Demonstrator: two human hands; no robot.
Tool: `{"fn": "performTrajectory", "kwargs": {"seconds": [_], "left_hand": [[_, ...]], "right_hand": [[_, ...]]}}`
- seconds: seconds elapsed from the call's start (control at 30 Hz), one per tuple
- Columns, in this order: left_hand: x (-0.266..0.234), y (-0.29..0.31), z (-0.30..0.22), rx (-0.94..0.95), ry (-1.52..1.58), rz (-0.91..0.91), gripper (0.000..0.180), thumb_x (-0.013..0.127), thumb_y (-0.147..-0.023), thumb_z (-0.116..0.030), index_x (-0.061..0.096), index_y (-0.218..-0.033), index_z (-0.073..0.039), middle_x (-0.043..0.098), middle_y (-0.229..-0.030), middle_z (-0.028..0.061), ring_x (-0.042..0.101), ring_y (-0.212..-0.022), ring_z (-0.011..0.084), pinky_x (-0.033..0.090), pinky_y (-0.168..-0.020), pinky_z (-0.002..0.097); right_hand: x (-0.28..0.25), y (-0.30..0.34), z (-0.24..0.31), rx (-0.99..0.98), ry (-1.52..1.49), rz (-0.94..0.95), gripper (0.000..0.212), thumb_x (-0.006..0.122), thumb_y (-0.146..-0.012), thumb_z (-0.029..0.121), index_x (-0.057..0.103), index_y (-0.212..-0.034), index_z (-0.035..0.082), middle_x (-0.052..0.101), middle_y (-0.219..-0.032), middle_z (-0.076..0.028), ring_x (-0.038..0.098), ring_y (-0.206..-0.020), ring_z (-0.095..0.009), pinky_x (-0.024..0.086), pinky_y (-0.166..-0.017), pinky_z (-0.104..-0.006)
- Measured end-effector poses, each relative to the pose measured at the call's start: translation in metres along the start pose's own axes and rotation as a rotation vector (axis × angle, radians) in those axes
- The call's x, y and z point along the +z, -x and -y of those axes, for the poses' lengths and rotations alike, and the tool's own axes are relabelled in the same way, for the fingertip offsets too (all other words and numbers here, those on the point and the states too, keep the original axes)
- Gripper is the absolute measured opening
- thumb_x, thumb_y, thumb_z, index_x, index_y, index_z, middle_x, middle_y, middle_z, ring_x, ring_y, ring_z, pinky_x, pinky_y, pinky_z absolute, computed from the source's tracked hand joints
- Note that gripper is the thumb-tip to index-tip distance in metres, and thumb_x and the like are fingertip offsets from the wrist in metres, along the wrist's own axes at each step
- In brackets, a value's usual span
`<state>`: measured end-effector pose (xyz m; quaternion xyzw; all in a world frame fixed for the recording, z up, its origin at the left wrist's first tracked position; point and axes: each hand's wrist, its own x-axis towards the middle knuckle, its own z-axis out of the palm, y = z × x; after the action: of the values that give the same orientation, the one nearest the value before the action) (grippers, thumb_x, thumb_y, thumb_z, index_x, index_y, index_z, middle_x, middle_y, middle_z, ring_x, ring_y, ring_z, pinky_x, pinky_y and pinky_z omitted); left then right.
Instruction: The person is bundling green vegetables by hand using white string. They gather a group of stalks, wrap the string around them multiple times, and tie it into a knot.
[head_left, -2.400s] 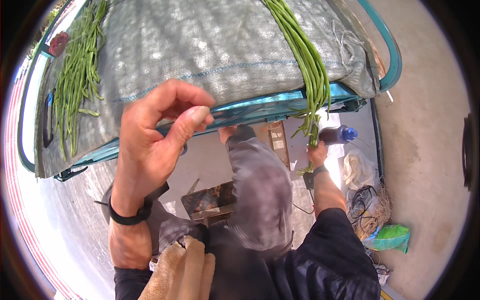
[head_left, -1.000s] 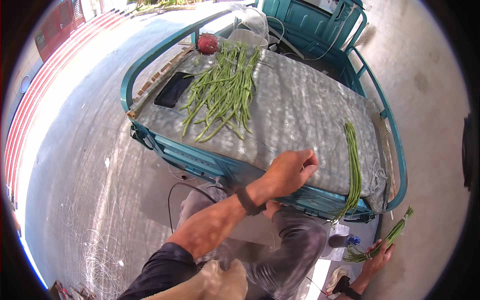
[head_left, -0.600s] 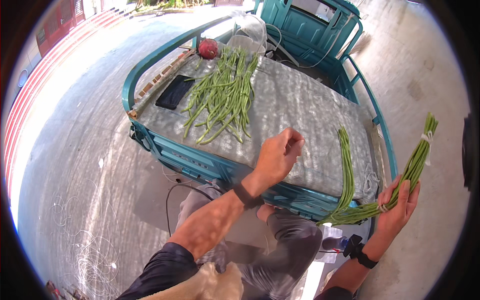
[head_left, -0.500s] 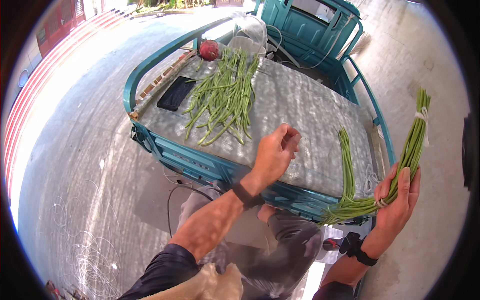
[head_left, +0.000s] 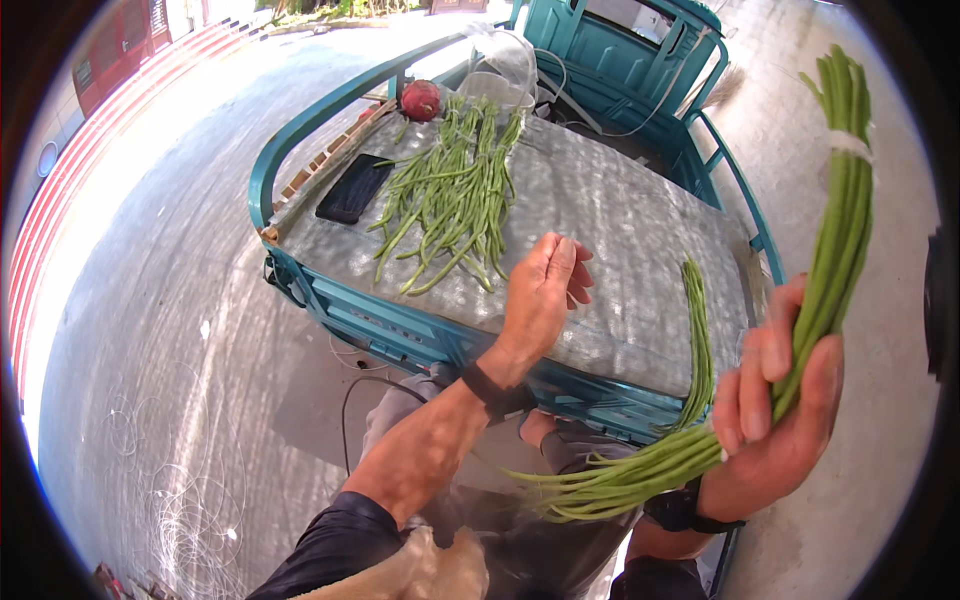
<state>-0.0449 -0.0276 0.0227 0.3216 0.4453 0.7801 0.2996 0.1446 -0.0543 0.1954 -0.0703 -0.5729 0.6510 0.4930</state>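
Note:
My right hand (head_left: 785,410) is wrapped round a long bundle of green yardlong beans (head_left: 840,240), raised at the right. A pale tie (head_left: 850,146) circles the bundle near its upper end; the loose lower ends fan out to the left over my legs. My left hand (head_left: 548,285) hovers over the truck bed with its fingers curled in; whether anything thin is in them is hidden. Farther left lies a spread pile of long beans (head_left: 450,200). A thin, separate strand group of beans (head_left: 697,330) lies along the right part of the bed.
The teal cargo truck bed (head_left: 620,240) has a grey sheet over it and rails (head_left: 330,110) at its sides. A dark phone (head_left: 353,188) and a red round fruit (head_left: 420,100) lie at the left, with a clear plastic bag (head_left: 500,60) behind. Tangled string (head_left: 190,530) lies on the ground.
My right hand has lifted the bundle closer and higher, its lower ends swinging left over my legs. My left hand has shifted slightly, its fingers still curled.

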Motion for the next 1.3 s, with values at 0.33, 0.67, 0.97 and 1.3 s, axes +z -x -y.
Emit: {"fn": "performTrajectory", "kwargs": {"seconds": [0.33, 0.67, 0.97, 1.3], "left_hand": [[0.007, 0.0, -0.004, -0.018, 0.279, 0.297, 0.063, 0.035, -0.113, -0.051, 0.048, -0.147, 0.0, 0.065, -0.134, 0.0162, 0.065, -0.115, 0.0232, 0.053, -0.096, 0.0384], [0.01, 0.006, -0.01, -0.126, 0.293, 0.267, 0.042, 0.053, -0.111, -0.034, 0.054, -0.138, -0.001, 0.068, -0.123, 0.0142, 0.065, -0.113, 0.0207, 0.052, -0.101, 0.0362], [0.007, 0.007, -0.001, -0.185, 0.401, 0.289, 0.042, 0.048, -0.112, -0.035, 0.055, -0.138, -0.002, 0.069, -0.123, 0.0156, 0.07, -0.104, 0.022, 0.057, -0.092, 0.0364], [0.007, 0.008, 0.0, -0.201, 0.374, 0.27, 0.041, 0.048, -0.112, -0.034, 0.053, -0.139, -0.003, 0.069, -0.114, 0.0156, 0.07, -0.104, 0.0246, 0.058, -0.091, 0.0373]], "right_hand": [[-0.043, -0.018, -0.121, 0.198, 0.542, 0.083, 0.027, 0.062, -0.106, 0.02, 0.052, -0.12, -0.001, 0.06, -0.085, -0.004, 0.054, -0.055, -0.008, 0.043, -0.047, -0.0246], [-0.057, -0.003, -0.169, 0.171, 0.715, 0.023, 0.033, 0.064, -0.105, 0.02, 0.05, -0.127, -0.001, 0.062, -0.087, -0.007, 0.061, -0.062, -0.013, 0.048, -0.054, -0.0285], [-0.067, 0.011, -0.177, -0.022, 0.946, 0.121, 0.027, 0.06, -0.106, 0.013, 0.049, -0.125, -0.003, 0.063, -0.092, -0.016, 0.064, -0.069, -0.021, 0.05, -0.061, -0.0337], [-0.075, 0.008, -0.172, 0.004, 0.919, 0.167, 0.032, 0.062, -0.102, 0.012, 0.051, -0.13, -0.001, 0.065, -0.089, -0.014, 0.069, -0.08, -0.024, 0.055, -0.068, -0.037]]}}
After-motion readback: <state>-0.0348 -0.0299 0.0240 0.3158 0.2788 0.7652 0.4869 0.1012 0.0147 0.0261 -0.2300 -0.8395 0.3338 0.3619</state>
